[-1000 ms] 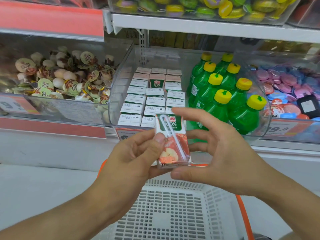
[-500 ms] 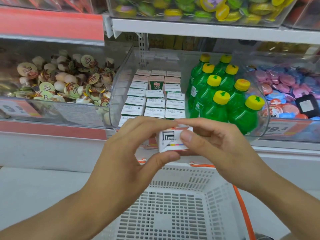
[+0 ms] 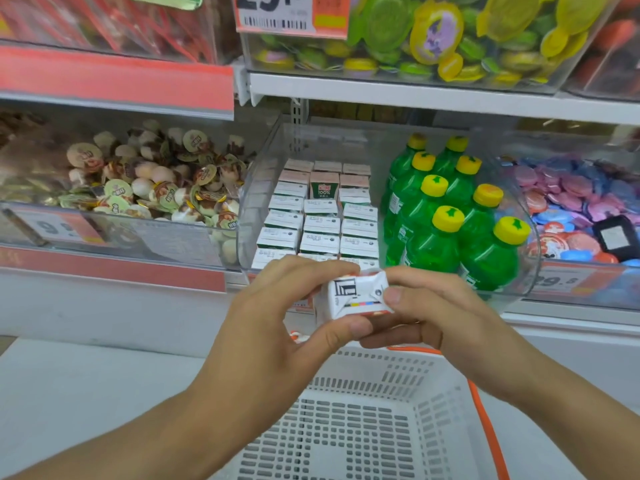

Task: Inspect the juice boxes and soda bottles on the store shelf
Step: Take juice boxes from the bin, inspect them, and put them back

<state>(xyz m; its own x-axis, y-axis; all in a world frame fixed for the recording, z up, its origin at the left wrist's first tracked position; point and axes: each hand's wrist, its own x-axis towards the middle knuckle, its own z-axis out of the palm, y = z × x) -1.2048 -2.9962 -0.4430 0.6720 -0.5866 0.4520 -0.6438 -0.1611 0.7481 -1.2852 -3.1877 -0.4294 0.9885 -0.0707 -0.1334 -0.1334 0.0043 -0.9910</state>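
Store shelving [image 3: 415, 95] of white metal carries clear plastic bins, with red price strips along the edges; one tag above reads "29." and a lower tag at right reads "29.", the rest blurred. At centre, a curved transparent bin [image 3: 263, 188] holds rows of small white-topped juice boxes [image 3: 320, 233] on the left, one of them turned to show a green face marked "100%", and beside them a cluster of glossy green soda bottles [image 3: 436, 237] with yellow caps bearing green leaf marks. To the left, a bin of foil-lidded jelly cups [image 3: 156, 188]; to the right, round pink and blue packets [image 3: 568, 199]. In front of the bin, a juice box [image 3: 356, 296] is held end-on, its folded white carton flap showing black line print and a thin strip of colour marks. The left hand [image 3: 277, 317] grips it with fingers curled over the top and thumb beneath; the right hand [image 3: 440, 310] pinches its right side, thumb on the flap. Below the hands sits a white perforated plastic basket [image 3: 346, 427] with an orange handle.
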